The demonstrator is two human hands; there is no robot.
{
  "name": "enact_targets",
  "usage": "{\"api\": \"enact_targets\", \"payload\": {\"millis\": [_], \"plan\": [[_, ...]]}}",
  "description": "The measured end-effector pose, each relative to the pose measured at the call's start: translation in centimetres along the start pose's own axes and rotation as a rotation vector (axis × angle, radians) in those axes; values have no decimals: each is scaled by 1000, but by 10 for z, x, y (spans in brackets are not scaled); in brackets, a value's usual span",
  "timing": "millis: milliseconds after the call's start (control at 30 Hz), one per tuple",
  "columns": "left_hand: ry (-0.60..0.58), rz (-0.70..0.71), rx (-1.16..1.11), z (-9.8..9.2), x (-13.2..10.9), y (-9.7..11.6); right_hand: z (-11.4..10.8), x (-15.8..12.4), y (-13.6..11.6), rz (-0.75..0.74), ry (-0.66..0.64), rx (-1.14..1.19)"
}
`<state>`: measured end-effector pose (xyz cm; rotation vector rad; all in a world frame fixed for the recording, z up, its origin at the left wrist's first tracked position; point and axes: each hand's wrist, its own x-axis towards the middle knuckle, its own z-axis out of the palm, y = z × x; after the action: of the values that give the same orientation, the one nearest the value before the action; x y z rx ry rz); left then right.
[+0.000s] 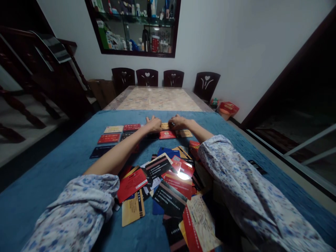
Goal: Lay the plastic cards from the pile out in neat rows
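Both hands reach to the far part of the blue cloth, over rows of laid-out cards. My left hand (154,124) has its fingers bent at the left end of a yellow card (165,126). At that card's right end is my right hand (177,122), its fingers curled together; what they pinch, if anything, is hidden. Just below lie a red card (167,134) and a tan card (184,133). Further left are a cream card (113,129), red cards (108,138) and a dark card (100,152). Between my forearms spreads a loose, overlapping pile of cards (164,197).
The blue cloth (65,157) covers the near part of a long marble-patterned table (157,98). Several dark chairs (173,77) stand behind it. A black object (257,166) lies at the cloth's right side. A cardboard box (102,91) stands at the back left.
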<state>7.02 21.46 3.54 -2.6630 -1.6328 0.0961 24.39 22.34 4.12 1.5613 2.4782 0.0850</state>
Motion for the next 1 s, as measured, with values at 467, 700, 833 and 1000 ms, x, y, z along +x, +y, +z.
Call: {"api": "enact_targets", "payload": {"millis": [467,700,833,1000], "plan": [[-52,-5,-25,6,14,-3,6,6,4,6,-5,-11],[-72,4,-19,6,18,-5,6,8,1,-7,-4,20],[-75,7,-13,7,18,-6,7,10,2,-16,0,12],[-95,22,8,5,17,-5,7,8,3,-24,7,7]]}}
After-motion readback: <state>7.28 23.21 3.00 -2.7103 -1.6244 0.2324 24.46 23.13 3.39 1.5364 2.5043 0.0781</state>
